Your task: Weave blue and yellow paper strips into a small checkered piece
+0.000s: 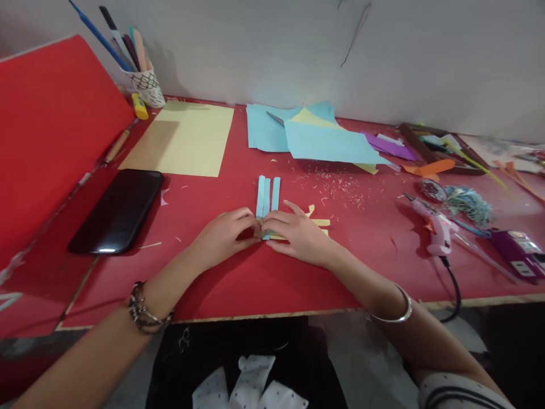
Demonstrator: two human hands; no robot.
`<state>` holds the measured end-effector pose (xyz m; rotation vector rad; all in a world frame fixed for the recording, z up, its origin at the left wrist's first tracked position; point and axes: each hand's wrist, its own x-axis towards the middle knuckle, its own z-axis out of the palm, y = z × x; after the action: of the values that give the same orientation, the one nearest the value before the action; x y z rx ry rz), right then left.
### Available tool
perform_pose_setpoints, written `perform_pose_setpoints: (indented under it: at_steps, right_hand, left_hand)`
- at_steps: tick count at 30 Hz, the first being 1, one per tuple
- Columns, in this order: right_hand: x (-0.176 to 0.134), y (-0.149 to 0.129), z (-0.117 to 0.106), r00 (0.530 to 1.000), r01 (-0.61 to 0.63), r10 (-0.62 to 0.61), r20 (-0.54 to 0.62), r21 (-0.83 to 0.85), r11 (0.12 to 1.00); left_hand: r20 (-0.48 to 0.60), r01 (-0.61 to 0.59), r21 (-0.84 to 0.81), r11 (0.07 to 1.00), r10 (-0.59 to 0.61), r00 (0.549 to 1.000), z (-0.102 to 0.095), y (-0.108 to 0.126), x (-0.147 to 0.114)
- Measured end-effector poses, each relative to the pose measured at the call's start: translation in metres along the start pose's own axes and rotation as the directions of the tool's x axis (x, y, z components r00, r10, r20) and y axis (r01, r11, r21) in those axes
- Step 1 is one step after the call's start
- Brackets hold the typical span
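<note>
Single head-worn view, looking forward and down, near above the red table [238,289], facing a pale wall [238,51]

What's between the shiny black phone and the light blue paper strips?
In the head view, the bare left hand and a few small, pale scraps on the red tabletop.

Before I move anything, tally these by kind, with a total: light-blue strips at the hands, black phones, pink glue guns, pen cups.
Light-blue strips: 3
Black phone: 1
Pink glue gun: 1
Pen cup: 1
Total: 6
</note>
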<state>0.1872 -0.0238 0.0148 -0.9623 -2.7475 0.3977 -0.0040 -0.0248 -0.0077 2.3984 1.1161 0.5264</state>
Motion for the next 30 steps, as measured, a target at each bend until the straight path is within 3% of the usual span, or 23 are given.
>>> perform_pose_setpoints:
  at_steps: [6, 10, 14, 20, 30]
  right_hand:
    - [-0.0014, 0.002, -0.0011, 0.996, -0.045, 0.047, -0.074, 0.035, 0.998]
    - [-0.0016, 0.0042, -0.0024, 0.981, -0.168, 0.168, -0.097, 0.007, 0.986]
    - [-0.0018, 0.0031, -0.0022, 0.96, -0.276, 0.274, -0.065, -0.037, 0.96]
    - [-0.0012, 0.0017, -0.001, 0.966, -0.254, 0.254, -0.053, 0.0, 0.967]
    - [-0.0007, 0.0044, 0.0019, 0.971, -0.234, 0.233, -0.06, -0.009, 0.972]
  left_hand:
    - [-0.012, -0.005, -0.004, 1.0, 0.005, 1.0, -0.0019, 0.0014, -0.0021]
    - [-0.132, 0.06, 0.071, 0.996, -0.05, 0.99, -0.0033, 0.0015, -0.0023]
    - [-0.1, 0.092, 0.169, 0.981, -0.076, 0.992, -0.0015, -0.0007, -0.002]
    - [-0.032, 0.09, 0.179, 0.98, -0.085, 0.996, -0.0003, -0.0006, -0.0019]
    - [-0.065, 0.06, 0.156, 0.986, -0.05, 0.997, 0.0008, -0.0016, -0.0007]
